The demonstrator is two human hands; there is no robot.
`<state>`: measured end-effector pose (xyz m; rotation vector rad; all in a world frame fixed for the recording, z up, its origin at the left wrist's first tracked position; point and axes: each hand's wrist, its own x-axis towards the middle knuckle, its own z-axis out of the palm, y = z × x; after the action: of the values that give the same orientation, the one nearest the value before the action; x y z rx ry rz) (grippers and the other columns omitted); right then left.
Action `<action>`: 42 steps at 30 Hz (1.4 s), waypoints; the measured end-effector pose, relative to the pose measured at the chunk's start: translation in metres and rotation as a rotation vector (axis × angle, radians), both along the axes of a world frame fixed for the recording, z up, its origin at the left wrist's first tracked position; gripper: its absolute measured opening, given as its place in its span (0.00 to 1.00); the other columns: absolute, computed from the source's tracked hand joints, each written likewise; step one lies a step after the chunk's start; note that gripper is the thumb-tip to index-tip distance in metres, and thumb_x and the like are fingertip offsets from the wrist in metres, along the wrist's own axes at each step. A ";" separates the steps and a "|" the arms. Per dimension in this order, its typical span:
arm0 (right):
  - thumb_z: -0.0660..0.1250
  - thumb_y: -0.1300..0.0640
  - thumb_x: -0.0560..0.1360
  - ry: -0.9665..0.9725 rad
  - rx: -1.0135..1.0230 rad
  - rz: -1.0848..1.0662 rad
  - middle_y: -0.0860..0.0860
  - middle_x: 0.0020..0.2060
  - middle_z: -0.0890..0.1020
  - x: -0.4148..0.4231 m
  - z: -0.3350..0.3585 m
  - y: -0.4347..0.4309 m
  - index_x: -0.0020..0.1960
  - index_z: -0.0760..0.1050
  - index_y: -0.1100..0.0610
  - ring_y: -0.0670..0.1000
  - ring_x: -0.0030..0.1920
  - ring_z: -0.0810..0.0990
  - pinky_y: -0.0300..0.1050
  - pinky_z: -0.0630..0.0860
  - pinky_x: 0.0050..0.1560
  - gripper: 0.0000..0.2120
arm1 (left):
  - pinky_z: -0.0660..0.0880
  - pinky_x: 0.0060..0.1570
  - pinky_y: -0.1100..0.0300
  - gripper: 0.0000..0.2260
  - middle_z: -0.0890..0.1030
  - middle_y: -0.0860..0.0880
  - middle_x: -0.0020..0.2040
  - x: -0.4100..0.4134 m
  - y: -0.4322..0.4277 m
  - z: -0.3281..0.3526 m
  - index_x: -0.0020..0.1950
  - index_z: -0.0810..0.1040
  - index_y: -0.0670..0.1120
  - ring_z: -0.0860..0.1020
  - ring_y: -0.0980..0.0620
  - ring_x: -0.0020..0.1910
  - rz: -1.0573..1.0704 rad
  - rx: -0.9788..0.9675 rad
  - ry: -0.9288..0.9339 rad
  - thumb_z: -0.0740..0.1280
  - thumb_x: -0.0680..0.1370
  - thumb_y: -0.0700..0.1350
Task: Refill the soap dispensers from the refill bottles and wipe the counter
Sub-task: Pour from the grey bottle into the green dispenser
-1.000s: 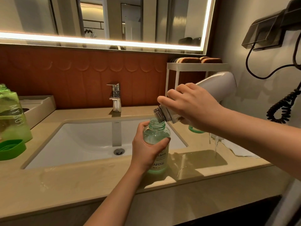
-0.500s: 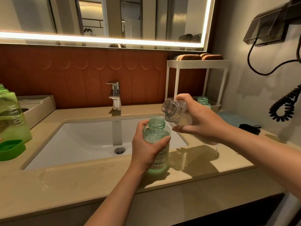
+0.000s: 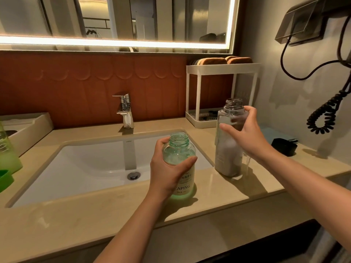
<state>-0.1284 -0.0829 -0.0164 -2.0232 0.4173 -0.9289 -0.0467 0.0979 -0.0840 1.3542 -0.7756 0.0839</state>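
My left hand [image 3: 169, 168] grips a clear green dispenser bottle [image 3: 180, 149] with its cap off, standing on the beige counter [image 3: 95, 215] at the sink's front right corner. My right hand [image 3: 245, 133] holds a taller clear refill bottle [image 3: 228, 149], upright with its mouth open and white liquid in its lower part. Its base rests on the counter to the right of the sink.
A white sink [image 3: 95, 164] with a chrome tap [image 3: 124, 109] fills the middle. A large green bottle [image 3: 7, 149] and a green cap [image 3: 5, 179] sit at far left. A white rack [image 3: 218, 95], a blue cloth [image 3: 273, 130] and a black object [image 3: 284, 146] stand at right.
My right hand has tilted the refill bottle back from pouring over the green bottle, moved it right and stood it upright on the counter. My left hand has stayed on the green bottle.
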 end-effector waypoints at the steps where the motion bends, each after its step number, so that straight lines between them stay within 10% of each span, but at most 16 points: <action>1: 0.68 0.53 0.73 -0.004 0.018 -0.009 0.55 0.67 0.66 0.000 0.000 -0.003 0.72 0.49 0.54 0.49 0.61 0.67 0.44 0.65 0.57 0.37 | 0.73 0.42 0.73 0.27 0.77 0.56 0.49 0.000 -0.002 0.000 0.51 0.70 0.55 0.77 0.68 0.45 0.001 0.000 0.007 0.79 0.59 0.49; 18: 0.71 0.46 0.67 0.111 0.103 0.071 0.53 0.75 0.57 0.013 -0.018 -0.061 0.76 0.39 0.49 0.54 0.73 0.58 0.55 0.60 0.71 0.51 | 0.75 0.46 0.68 0.28 0.77 0.57 0.51 -0.006 -0.058 0.002 0.52 0.68 0.55 0.77 0.58 0.51 -0.053 0.024 0.019 0.79 0.59 0.50; 24: 0.51 0.46 0.81 0.123 0.033 -0.125 0.51 0.75 0.57 -0.002 -0.032 -0.083 0.76 0.51 0.54 0.51 0.74 0.56 0.49 0.55 0.71 0.27 | 0.73 0.44 0.73 0.26 0.77 0.59 0.49 -0.009 -0.080 0.002 0.51 0.69 0.56 0.76 0.69 0.46 -0.073 0.035 0.013 0.79 0.61 0.46; 30: 0.61 0.50 0.78 0.437 -0.174 -0.346 0.59 0.61 0.74 -0.015 -0.042 -0.114 0.67 0.68 0.60 0.57 0.58 0.74 0.46 0.68 0.52 0.21 | 0.73 0.44 0.72 0.24 0.76 0.61 0.48 -0.013 -0.099 0.000 0.50 0.68 0.57 0.76 0.68 0.46 -0.088 0.043 -0.001 0.78 0.64 0.42; 42: 0.64 0.41 0.74 0.783 -0.075 -0.369 0.56 0.41 0.76 0.008 -0.033 -0.120 0.57 0.66 0.61 0.53 0.33 0.77 0.41 0.69 0.25 0.25 | 0.72 0.43 0.75 0.27 0.77 0.62 0.48 -0.018 -0.114 0.001 0.51 0.68 0.58 0.76 0.69 0.47 -0.092 0.031 0.002 0.72 0.56 0.60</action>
<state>-0.1203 -0.2027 -0.0494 -2.3716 1.2217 -0.3089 -0.0651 -0.0164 -0.0830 1.3459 -0.8392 -0.0015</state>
